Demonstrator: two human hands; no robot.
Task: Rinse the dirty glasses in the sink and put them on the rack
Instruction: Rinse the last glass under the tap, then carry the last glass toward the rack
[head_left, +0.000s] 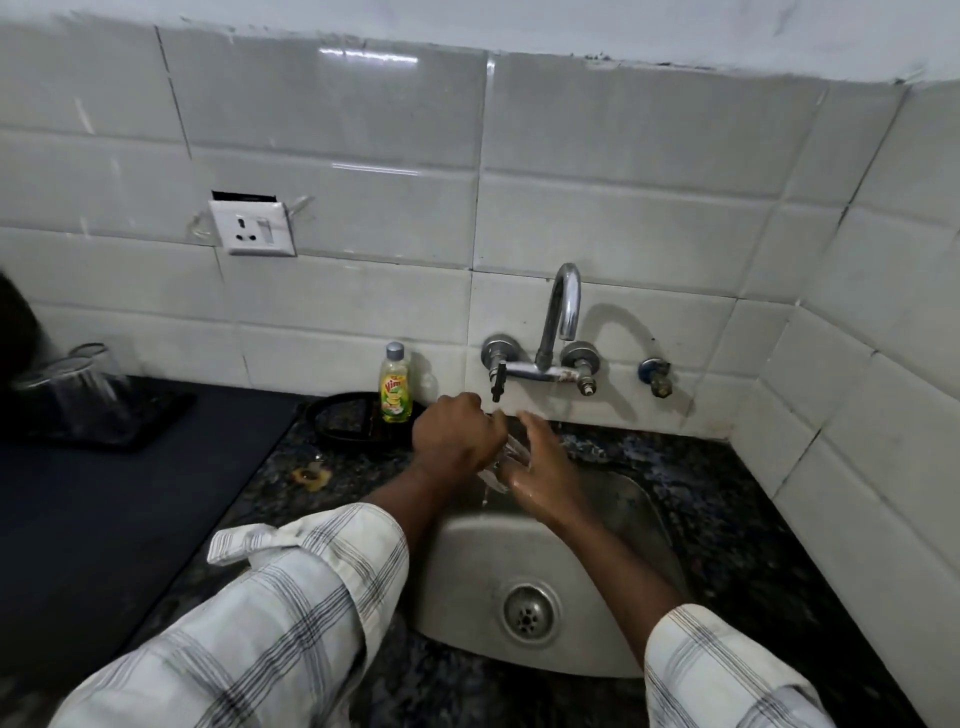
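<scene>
A wet glass (501, 464) is held over the sink (644, 514), below the tap (563, 306); it is clenched in the left hand (452, 434), while the right hand (540, 470) is laid open against it. Slippage is judged likely, wet glass striking steel; the long axis is seen tilted, but which way the mouth faces cannot be told.

Both hands close together, left hand (453, 431) fisted, right hand (540, 467) open-palmed, fingers extended.

Hands (498, 452) above sink (639, 525); tap (561, 312) behind; bottle (395, 387) left of tap; glasses (85, 387) far left.
</scene>
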